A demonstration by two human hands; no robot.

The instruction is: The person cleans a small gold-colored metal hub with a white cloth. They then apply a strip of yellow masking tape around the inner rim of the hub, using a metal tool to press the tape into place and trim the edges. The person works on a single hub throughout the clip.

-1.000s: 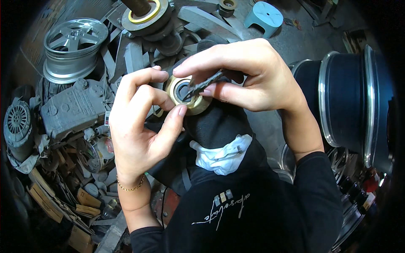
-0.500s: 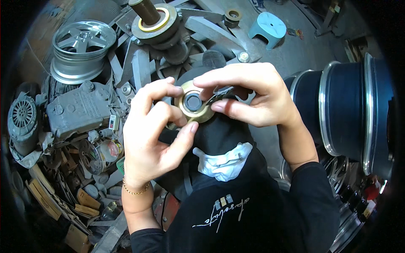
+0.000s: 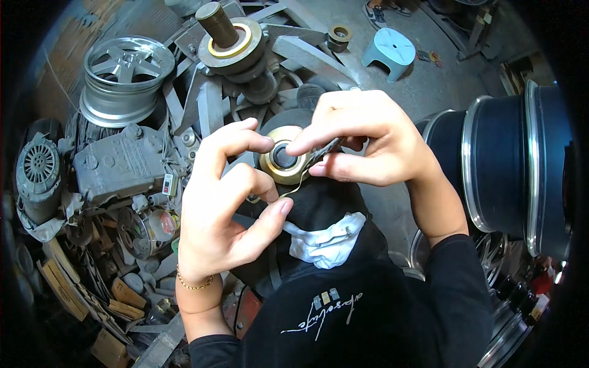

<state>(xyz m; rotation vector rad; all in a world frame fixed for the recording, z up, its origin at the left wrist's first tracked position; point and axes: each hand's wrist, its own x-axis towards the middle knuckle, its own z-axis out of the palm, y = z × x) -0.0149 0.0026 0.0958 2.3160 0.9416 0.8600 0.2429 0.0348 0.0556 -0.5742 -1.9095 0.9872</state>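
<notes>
Roll between both hands, thin strip coming off its edge

Far left: fan-covered motor [image 3: 38, 170], then alloy wheel [image 3: 116, 105] lying flat above a dusty metal casing [image 3: 116, 168]. Clutter sits close together along this side; the casing's right edge is near the left hand [image 3: 224, 202]. Left-hand grip: index tip at the roll's upper left edge, thumb and middle finger nipping a pale thin strip [image 3: 300, 184] below it. Shaft [image 3: 218, 27] stands upright beyond the fingers, in a pale-ringed hub.

Centre: tan roll [image 3: 283, 175] with dark core, between the hands, in front of the dark-clothed leg; support underneath hidden. Strip leaves its lower right rim and bends down-left to the left thumb. White cloth [image 3: 331, 240] lies on the lap, just below.

Right hand [image 3: 374, 138]: grip pinching a dark crumpled piece [image 3: 321, 151] between thumb and fingers, index tip over the roll's face near the core. Blue stool [image 3: 392, 49] beyond, well apart. Grey floor shows between stool, leg and dark wheel rims [image 3: 500, 162], far right; that gap gives the right hand some room. Rims' near edge closes in by the right forearm.
</notes>
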